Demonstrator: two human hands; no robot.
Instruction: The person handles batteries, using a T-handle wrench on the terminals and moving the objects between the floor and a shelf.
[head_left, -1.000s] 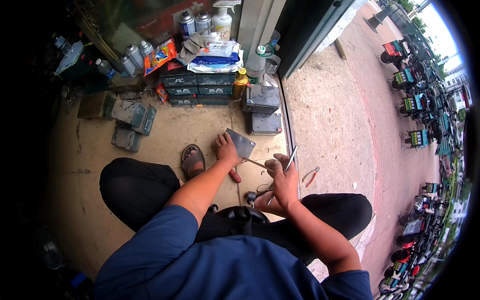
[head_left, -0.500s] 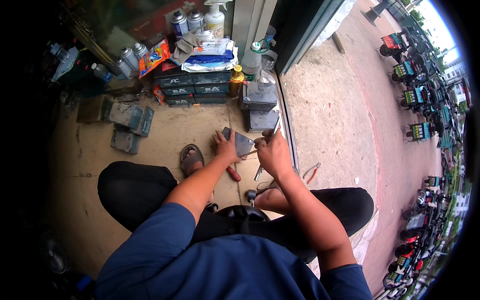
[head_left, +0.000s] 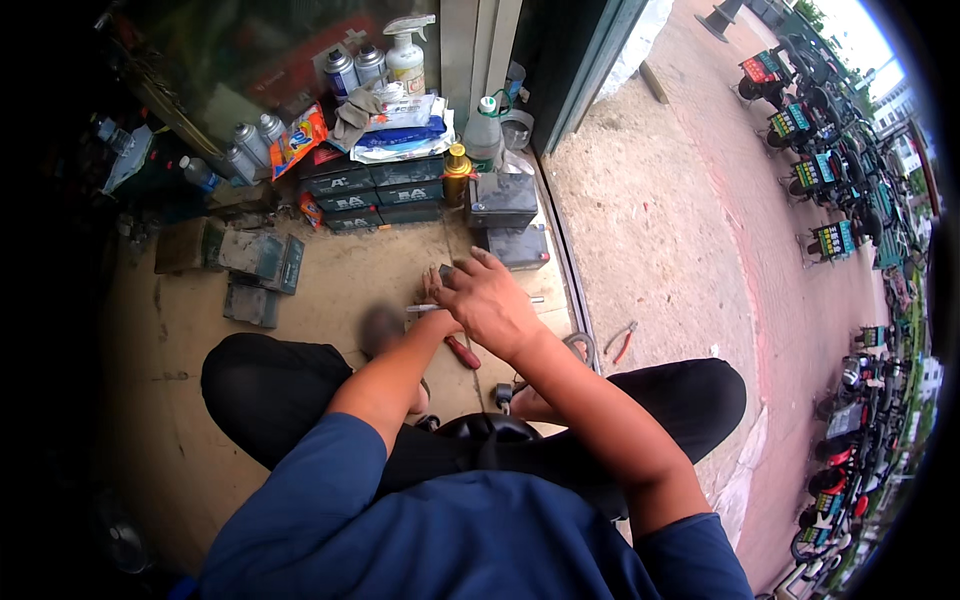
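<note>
My right hand (head_left: pixel 490 305) reaches across my left hand (head_left: pixel 432 288), back of the hand up. Under its palm runs a thin silver metal rod (head_left: pixel 537 300), nearly level, its ends showing on either side; the fingers' grip on it is partly hidden. Beneath both hands is a dark grey battery (head_left: pixel 446 271), of which only a small corner shows. My left fingers lie against that battery's left side, mostly covered by the right hand. Just below my hands, a red-handled screwdriver (head_left: pixel 462 352) lies on the floor.
Two batteries (head_left: pixel 517 247) stand stacked beyond my hands, beside a yellow-capped can (head_left: pixel 457 175). More boxes (head_left: pixel 350 200) carry bags and spray bottles. Grey blocks (head_left: pixel 255 255) lie at left. Red-handled pliers (head_left: pixel 622 342) rest right of the door track (head_left: pixel 565 250). Scooters (head_left: pixel 815 170) line the pavement.
My right hand has moved left, over my left hand and the battery. The silver rod has swung from upright to nearly level. My left foot is blurred by motion.
</note>
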